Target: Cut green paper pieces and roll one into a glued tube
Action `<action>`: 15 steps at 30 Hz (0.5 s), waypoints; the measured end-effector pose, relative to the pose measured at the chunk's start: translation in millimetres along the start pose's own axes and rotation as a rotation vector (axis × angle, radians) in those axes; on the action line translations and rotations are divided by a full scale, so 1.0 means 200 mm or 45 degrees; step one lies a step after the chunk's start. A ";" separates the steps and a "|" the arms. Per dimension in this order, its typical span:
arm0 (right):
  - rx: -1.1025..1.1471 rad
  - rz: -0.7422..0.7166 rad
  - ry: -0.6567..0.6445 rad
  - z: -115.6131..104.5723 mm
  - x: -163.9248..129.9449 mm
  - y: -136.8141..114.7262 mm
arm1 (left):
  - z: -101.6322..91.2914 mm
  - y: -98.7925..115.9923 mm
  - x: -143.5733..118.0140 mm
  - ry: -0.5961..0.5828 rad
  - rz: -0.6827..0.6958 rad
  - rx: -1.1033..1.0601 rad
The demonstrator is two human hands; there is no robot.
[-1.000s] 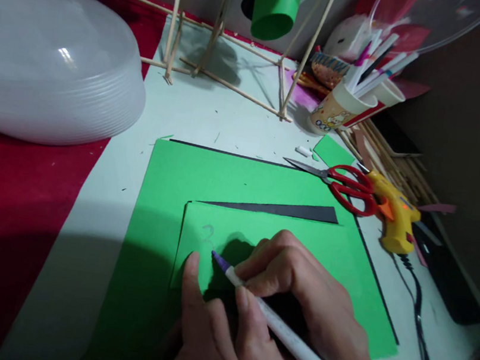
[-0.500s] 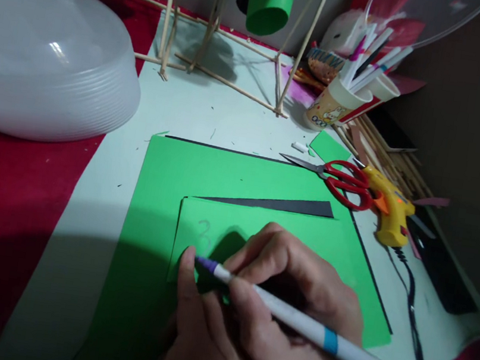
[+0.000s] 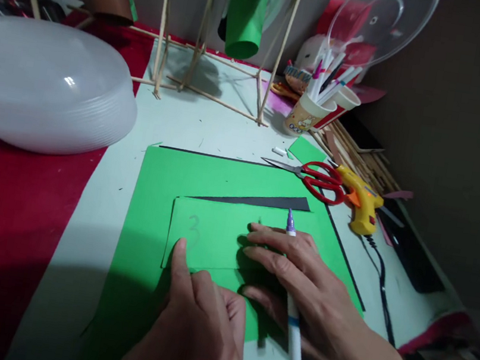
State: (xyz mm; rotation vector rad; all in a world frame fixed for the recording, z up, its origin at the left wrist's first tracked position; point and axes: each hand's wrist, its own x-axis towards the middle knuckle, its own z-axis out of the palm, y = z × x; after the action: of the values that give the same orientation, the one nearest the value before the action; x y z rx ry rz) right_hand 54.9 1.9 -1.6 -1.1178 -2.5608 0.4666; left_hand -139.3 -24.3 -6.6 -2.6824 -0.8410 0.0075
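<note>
Small green paper [image 3: 218,231] on big green sheet [image 3: 164,169]. Left hand [image 3: 202,328]: pointing finger pressing paper, others curled (can't tell if pinching). Right hand [image 3: 313,293]: fingers bit spread, marker [image 3: 294,344] tucked over thumb.

A green card [image 3: 217,237] bearing a faint 3 [image 3: 197,232] lies flat; a purple-tipped white marker [image 3: 295,332] slants over its right.

Light: dim, brightest mid-frame | glare: on translucent dome [image 3: 49,97] | shadows: lower left, beneath hands [image 3: 314,287] | lower-right corner: dark, blurred
</note>
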 end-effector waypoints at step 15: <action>-0.149 -0.092 -0.036 -0.03 0.06 0.17 | 0.00 0.00 0.01 -0.002 -0.094 0.015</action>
State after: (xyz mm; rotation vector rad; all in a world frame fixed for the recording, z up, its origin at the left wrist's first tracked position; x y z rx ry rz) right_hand 71.2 33.6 -8.6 -1.0596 -2.6730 0.3206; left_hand -137.3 -22.7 -5.7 -2.6390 -0.9375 -0.0034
